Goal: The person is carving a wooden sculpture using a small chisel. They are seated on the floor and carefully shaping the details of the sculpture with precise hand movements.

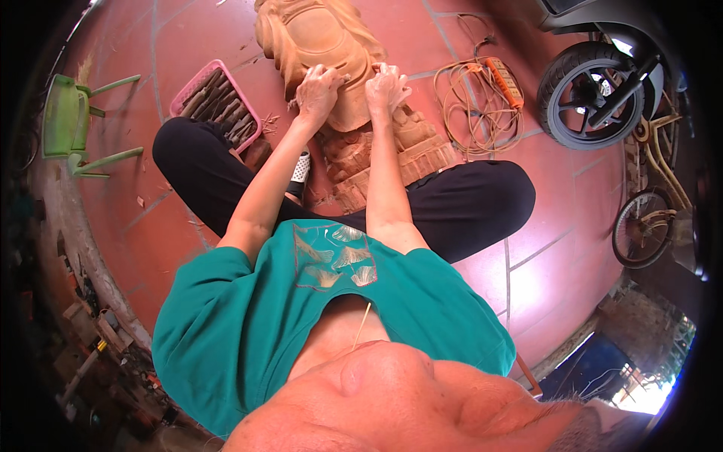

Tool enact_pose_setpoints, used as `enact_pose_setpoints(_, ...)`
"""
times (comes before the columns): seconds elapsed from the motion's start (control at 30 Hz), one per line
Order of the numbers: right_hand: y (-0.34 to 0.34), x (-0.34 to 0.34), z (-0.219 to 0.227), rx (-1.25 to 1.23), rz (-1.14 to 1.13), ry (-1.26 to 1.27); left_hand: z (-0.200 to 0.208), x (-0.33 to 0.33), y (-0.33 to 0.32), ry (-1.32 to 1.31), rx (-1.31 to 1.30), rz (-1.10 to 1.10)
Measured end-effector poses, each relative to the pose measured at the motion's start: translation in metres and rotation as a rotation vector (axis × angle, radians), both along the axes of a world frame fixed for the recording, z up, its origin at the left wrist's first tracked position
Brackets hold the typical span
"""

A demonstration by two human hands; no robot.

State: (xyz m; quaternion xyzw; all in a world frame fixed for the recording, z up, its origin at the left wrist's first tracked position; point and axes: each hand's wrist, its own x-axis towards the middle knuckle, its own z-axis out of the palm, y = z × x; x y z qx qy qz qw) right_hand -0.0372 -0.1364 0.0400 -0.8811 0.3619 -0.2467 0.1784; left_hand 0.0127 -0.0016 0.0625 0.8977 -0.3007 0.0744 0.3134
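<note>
Wooden statue [331, 53], a large pale carving lying on the red tiled floor [542, 279], stretches away from the person between their crossed legs, its carved base nearest the body. Left of the statue sits a pink plastic basket [181, 94] holding a bundle of dark-handled carving tools [222, 109]. Right of the statue lies a coiled cable [471, 113] with an orange power strip [503, 81]; beyond it stands a scooter wheel [591, 94]. The left hand [318, 89] rests curled on the statue's middle; whether it grips a tool cannot be told. The right hand [386, 87] is closed just beside it, also on the wood.
</note>
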Motion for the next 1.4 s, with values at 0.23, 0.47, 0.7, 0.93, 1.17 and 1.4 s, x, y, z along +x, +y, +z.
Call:
enact_pose_setpoints(0.23, 0.003, 0.002, 0.000, 0.005, 0.006, -0.042, 0.010, 0.036, -0.041, -0.108, 0.081, 0.025)
enact_pose_setpoints(0.47, -0.001, 0.001, 0.001, 0.016, -0.005, -0.007, 0.004, -0.003, -0.006, 0.012, -0.001, 0.015)
enact_pose_setpoints(0.7, 0.003, 0.002, 0.004, 0.022, -0.004, -0.023, 0.011, 0.035, -0.038, -0.095, 0.052, 0.052)
enact_pose_setpoints(0.93, -0.003, -0.001, -0.002, 0.010, -0.013, -0.026, 0.005, 0.009, -0.021, -0.010, 0.082, 0.037)
enact_pose_setpoints(1.17, 0.002, 0.001, 0.003, 0.000, -0.013, -0.047, 0.008, 0.034, -0.038, -0.107, 0.049, 0.041)
enact_pose_setpoints(1.4, -0.002, -0.002, -0.002, 0.023, -0.006, -0.041, 0.007, 0.017, -0.027, -0.053, 0.076, 0.047)
